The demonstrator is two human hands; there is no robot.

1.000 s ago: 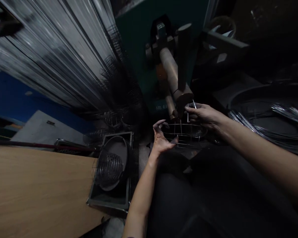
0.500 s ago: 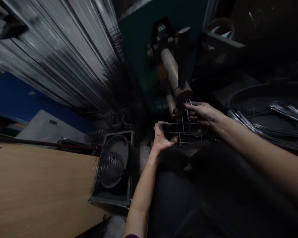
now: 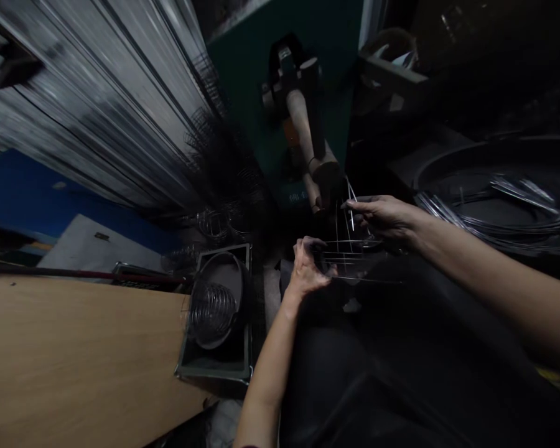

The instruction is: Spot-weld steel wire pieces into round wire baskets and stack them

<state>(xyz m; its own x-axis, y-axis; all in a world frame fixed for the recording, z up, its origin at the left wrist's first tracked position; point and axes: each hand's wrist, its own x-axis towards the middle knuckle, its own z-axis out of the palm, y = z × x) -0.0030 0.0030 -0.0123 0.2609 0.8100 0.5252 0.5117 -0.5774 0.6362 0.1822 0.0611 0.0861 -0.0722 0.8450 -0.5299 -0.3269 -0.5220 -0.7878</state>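
My left hand [image 3: 310,267] is closed around the left side of a wire frame [image 3: 345,254], made of thin crossing metal wires. To its right, my right hand [image 3: 378,214] pinches a few short straight metal wires [image 3: 351,205] between thumb and fingertips. The frame sits just below the tips of a green machine [image 3: 242,56] with two thick round metal arms [image 3: 303,124], one over the other. Whether the frame touches the lower arm cannot be made out in the dark. My right palm and lower fingers are partly hidden.
At left, a green crate [image 3: 214,372] holds a dark round pan [image 3: 236,274] with a stack of wire rings [image 3: 212,311]. A wooden board [image 3: 74,361] lies beside it. On the right stands a wide dark basin [image 3: 494,149] with bundles of metal wire [image 3: 527,193].
The wire frame has come down slightly, away from the machine's arm tips, and tilted in my left hand. My right hand still pinches the wires. The camera view has shifted a little.
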